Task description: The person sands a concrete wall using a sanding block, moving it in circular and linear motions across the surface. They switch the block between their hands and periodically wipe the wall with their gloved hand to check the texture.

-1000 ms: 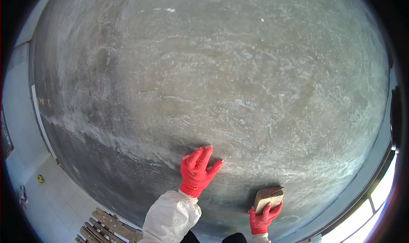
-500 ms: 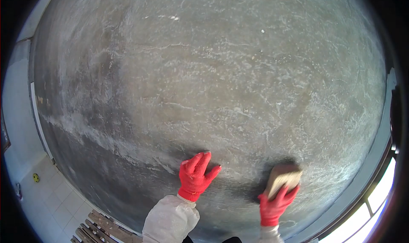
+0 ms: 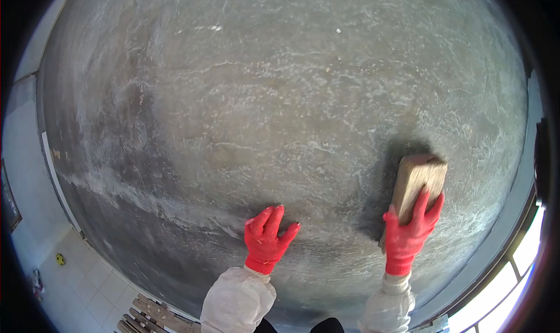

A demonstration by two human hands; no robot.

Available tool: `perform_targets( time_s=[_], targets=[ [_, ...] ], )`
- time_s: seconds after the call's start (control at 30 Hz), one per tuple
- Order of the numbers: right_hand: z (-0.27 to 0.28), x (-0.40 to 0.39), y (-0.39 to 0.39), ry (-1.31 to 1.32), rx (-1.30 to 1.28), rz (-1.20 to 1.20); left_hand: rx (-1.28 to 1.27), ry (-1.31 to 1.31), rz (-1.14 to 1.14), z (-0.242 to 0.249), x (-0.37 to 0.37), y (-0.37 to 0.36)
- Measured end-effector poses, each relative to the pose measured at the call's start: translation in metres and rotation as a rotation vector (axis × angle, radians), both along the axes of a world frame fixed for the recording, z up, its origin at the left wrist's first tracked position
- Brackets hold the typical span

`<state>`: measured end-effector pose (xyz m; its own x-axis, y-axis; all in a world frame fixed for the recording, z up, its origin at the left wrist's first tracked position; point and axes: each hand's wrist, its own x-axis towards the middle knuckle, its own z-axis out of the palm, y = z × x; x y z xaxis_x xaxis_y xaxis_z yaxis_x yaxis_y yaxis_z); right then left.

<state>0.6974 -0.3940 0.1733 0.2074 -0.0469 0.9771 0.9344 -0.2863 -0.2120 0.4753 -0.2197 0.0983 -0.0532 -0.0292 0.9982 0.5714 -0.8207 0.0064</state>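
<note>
A grey, rough plastered surface [image 3: 280, 128] with pale streaks and scratches fills most of the head view. On its lower middle rests my left hand [image 3: 267, 238] in a red glove, fingers spread and nothing in it. My right hand [image 3: 406, 235], also red-gloved, grips a worn wooden block [image 3: 421, 174] and holds it against the surface at the lower right. The fingers lie over the block's lower part; its underside is hidden.
Pale floor tiles [image 3: 93, 286] show at the lower left, with a small yellow round object [image 3: 60, 259] on them. Wooden slats [image 3: 154, 316] lie at the bottom left. A bright window [image 3: 528, 248] borders the right side.
My right hand has moved the wooden block up and to the right across the surface. My left hand stays in nearly the same place.
</note>
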Motion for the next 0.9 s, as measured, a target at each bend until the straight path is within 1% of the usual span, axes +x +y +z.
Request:
perform_targets(
  time_s=[0.07, 0.1, 0.13, 0.17, 0.2, 0.23, 0.3, 0.33, 0.4, 0.5, 0.53, 0.63, 0.67, 0.73, 0.83, 0.87, 0.9],
  targets=[
    [-0.046, 0.000, -0.002, -0.095, -0.056, 0.004, -0.018, -0.019, 0.027, 0.001, 0.000, -0.002],
    [-0.076, -0.005, -0.002, -0.086, -0.081, -0.019, -0.020, -0.017, 0.021, 0.001, 0.000, -0.003],
    [-0.113, -0.009, -0.003, -0.077, -0.107, -0.042, -0.021, -0.013, 0.028, 0.002, -0.001, -0.003],
    [-0.162, -0.007, -0.005, -0.063, -0.164, -0.017, -0.023, -0.008, 0.037, 0.002, -0.001, -0.003],
    [-0.200, -0.005, -0.010, -0.047, -0.225, 0.009, -0.032, -0.004, 0.033, 0.001, -0.001, -0.002],
    [-0.213, -0.004, -0.017, -0.041, -0.235, 0.005, -0.031, 0.005, 0.016, -0.001, -0.001, -0.001],
    [-0.223, -0.001, -0.020, -0.075, -0.272, 0.093, -0.020, 0.013, 0.004, -0.002, -0.001, 0.001],
    [-0.209, -0.002, -0.018, -0.070, -0.268, 0.096, -0.021, 0.009, -0.006, -0.002, -0.001, 0.002],
    [-0.136, -0.007, -0.012, -0.057, -0.177, 0.048, -0.022, 0.013, -0.011, -0.002, 0.000, 0.001],
    [-0.035, 0.002, -0.006, -0.055, -0.040, 0.056, -0.009, -0.001, 0.058, 0.000, -0.001, -0.001],
    [-0.013, 0.003, -0.006, -0.031, -0.001, 0.058, -0.006, 0.001, 0.067, -0.001, -0.001, -0.001],
    [-0.003, 0.004, -0.003, 0.012, 0.054, 0.051, 0.002, 0.008, 0.051, -0.004, 0.000, 0.002],
    [-0.020, 0.002, -0.005, -0.004, -0.007, -0.016, 0.003, 0.013, 0.030, -0.004, 0.000, 0.003],
    [-0.076, 0.000, -0.004, -0.067, -0.082, -0.049, 0.003, 0.008, 0.020, -0.003, 0.001, 0.003],
    [-0.193, -0.001, -0.006, -0.066, -0.201, 0.011, -0.019, 0.005, 0.010, -0.002, 0.000, 0.002],
    [-0.220, 0.001, -0.010, -0.058, -0.242, 0.029, -0.033, 0.005, 0.012, -0.003, 0.000, 0.000],
    [-0.222, 0.000, -0.014, -0.050, -0.254, 0.073, -0.036, 0.009, 0.007, -0.005, 0.000, -0.001]
  ],
)
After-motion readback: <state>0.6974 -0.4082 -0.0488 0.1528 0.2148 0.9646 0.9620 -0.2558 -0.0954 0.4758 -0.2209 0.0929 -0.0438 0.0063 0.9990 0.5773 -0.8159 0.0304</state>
